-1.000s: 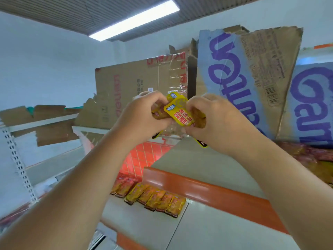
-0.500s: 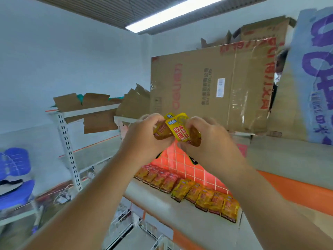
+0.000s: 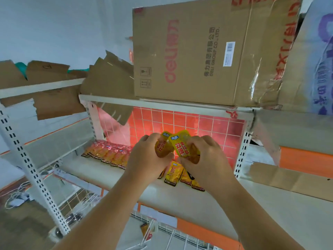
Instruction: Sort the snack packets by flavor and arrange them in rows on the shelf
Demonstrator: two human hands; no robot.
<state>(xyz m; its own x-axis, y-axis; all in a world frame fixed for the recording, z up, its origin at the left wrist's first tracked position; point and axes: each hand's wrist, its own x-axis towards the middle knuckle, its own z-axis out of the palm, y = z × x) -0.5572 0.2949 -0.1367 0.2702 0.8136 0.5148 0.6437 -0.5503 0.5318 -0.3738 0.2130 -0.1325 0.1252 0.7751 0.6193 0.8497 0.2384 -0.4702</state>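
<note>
Yellow snack packets [image 3: 180,146] with red Chinese characters sit overlapped, pinched between the curled left hand [image 3: 146,156] and right hand [image 3: 203,159]. Parting them carelessly could drop one onto the yellow row [image 3: 173,175] just beneath the hands, skewing it on the shelf [image 3: 180,197]. Above the hands, a cardboard box [image 3: 189,51] reads "deli" and "DELI GROUP CO., LTD."

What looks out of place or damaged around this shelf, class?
A ragged torn cardboard sheet hangs over the red grid panel. One stray packet lies below, near the wire basket, apart from the shelf's row of packets.
</note>
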